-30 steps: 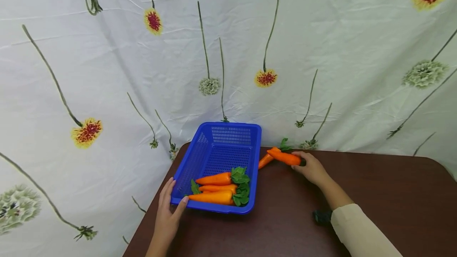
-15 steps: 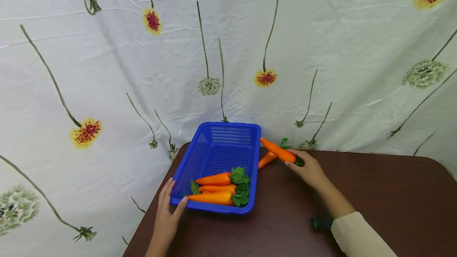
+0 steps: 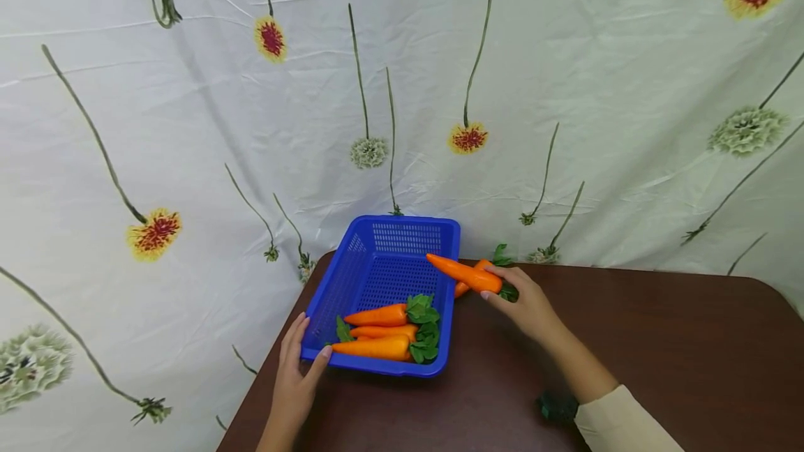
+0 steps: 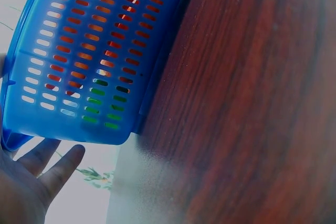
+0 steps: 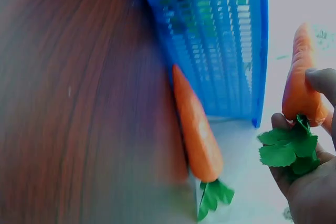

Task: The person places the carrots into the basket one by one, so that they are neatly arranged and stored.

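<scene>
A blue plastic basket (image 3: 386, 366) stands at the table's left, with several orange carrots (image 3: 377, 348) with green leaves at its near end. My left hand (image 3: 294, 372) rests on the near left corner, thumb on the front rim; in the left wrist view, two fingers (image 4: 62, 170) look straight and spread. My right hand (image 3: 526, 302) holds another carrot (image 3: 461, 273) near its leafy end, its tip above the right rim. The right wrist view shows its leaves (image 5: 289, 148) hanging below the fingers. One more carrot (image 5: 197, 129) lies outside, against the basket's right side.
The dark brown table (image 3: 678, 340) reaches to the right. A pale flower-printed cloth (image 3: 578, 75) hangs behind it. Beside my right forearm lies a small dark object (image 3: 556, 407), too unclear to name.
My right hand has raised the carrot off the other one on the table and moved left, bringing its tip over the basket's right rim. The left hand and basket stay put.
</scene>
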The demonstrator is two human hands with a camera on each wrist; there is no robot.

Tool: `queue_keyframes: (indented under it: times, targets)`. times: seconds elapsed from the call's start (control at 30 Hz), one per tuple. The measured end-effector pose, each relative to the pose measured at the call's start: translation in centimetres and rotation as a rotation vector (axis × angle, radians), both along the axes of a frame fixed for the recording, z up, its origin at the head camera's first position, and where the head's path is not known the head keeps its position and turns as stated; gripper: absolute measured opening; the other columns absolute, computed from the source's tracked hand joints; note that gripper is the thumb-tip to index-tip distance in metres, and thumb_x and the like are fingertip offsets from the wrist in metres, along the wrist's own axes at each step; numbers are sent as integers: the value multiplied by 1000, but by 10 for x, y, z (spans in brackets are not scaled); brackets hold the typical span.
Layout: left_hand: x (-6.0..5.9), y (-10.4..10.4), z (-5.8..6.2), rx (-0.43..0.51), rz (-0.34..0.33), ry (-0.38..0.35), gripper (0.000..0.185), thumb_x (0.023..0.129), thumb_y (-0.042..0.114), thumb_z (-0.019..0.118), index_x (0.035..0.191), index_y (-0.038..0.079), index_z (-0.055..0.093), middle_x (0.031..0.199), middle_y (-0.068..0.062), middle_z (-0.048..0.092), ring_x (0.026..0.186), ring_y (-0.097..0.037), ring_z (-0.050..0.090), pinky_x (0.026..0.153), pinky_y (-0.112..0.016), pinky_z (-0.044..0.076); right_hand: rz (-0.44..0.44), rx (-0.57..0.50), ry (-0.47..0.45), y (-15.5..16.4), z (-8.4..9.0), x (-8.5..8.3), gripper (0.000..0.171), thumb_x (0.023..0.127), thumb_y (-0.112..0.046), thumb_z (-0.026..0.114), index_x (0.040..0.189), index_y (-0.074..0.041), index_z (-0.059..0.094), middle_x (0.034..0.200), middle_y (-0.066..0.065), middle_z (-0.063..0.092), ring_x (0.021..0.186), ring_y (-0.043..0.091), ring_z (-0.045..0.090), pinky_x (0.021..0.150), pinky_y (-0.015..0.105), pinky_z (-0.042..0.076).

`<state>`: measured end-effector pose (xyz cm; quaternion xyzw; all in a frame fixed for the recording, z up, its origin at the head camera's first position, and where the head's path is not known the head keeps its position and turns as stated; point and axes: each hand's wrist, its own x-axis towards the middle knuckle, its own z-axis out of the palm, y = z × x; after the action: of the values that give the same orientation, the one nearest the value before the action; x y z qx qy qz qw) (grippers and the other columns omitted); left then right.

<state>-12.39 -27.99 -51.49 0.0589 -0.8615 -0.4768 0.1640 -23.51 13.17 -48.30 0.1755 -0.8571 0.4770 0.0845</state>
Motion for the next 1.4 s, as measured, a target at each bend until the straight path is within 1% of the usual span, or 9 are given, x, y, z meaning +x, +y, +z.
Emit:
queue_keyframes:
  times: [0.1, 0.27, 0.43, 0.6, 0.87, 0.97, 1.13, 1.33, 1.4]
  targets:
    - [0, 0, 0, 2, -2, 1, 68, 96, 28, 69, 156, 20, 38, 167, -3, 23, 151, -29, 23, 119, -64, 23, 15, -11, 26, -7, 3, 6, 52, 91, -34, 75, 138, -15, 63, 129, 9, 63, 114, 29, 61, 101, 58, 48]
    - [-1, 1, -1, 0, 1, 2, 68, 96, 27, 69, 156, 20, 37, 167, -2, 23, 151, -28, 24, 120, -64, 23, 49, -26, 56, -20, 5, 14, 48, 91, -30, 76, 136, -19, 65, 128, 6, 62, 115, 26, 60, 102, 56, 48]
    - [0, 1, -1, 2, 3, 3, 69, 96, 28, 69, 156, 20, 37, 167, -3, 23, 151, -29, 24, 119, -64, 23, 70, -35, 83, -30, 8, 23, 51, 91, -25, 76, 140, -20, 62, 128, 5, 61, 117, 24, 59, 104, 56, 46]
    - [0, 2, -1, 2, 4, 0, 69, 96, 28, 69, 156, 20, 37, 167, -2, 23, 151, -29, 24, 119, -64, 24, 94, -41, 90, -40, 12, 31, 52, 90, -20, 76, 140, -20, 61, 127, 3, 61, 113, 20, 58, 101, 51, 47]
    - [-1, 2, -1, -2, 5, -2, 69, 96, 26, 69, 157, 22, 37, 167, -2, 23, 151, -29, 25, 118, -64, 27, 145, -24, 86, -58, 15, 41, 48, 91, -25, 76, 138, -24, 62, 127, -2, 61, 116, 15, 59, 104, 48, 49]
    - [-1, 1, -1, -3, 8, -6, 69, 96, 26, 69, 157, 22, 36, 167, -2, 23, 151, -29, 25, 118, -64, 27, 159, -31, 87, -64, 16, 44, 48, 91, -25, 76, 137, -26, 62, 125, -3, 61, 115, 14, 59, 103, 47, 50]
    - [0, 1, 0, -11, 9, -7, 69, 96, 27, 69, 157, 22, 36, 167, -3, 23, 151, -31, 25, 117, -65, 27, 188, -48, 73, -71, 15, 47, 48, 91, -27, 77, 137, -28, 62, 127, -5, 61, 119, 15, 59, 105, 47, 49]
    - [0, 1, 0, -9, 4, -7, 68, 97, 27, 68, 157, 20, 36, 167, -3, 23, 152, -30, 24, 118, -65, 26, 223, -56, 49, -80, 16, 52, 50, 91, -30, 76, 138, -19, 63, 128, -5, 62, 119, 15, 60, 105, 47, 49]
    - [0, 1, 1, -10, 7, -8, 68, 97, 28, 68, 157, 21, 36, 167, -2, 23, 151, -30, 24, 118, -65, 26, 234, -52, 40, -83, 16, 54, 51, 92, -32, 75, 139, -18, 62, 127, -6, 62, 118, 14, 60, 103, 45, 50]
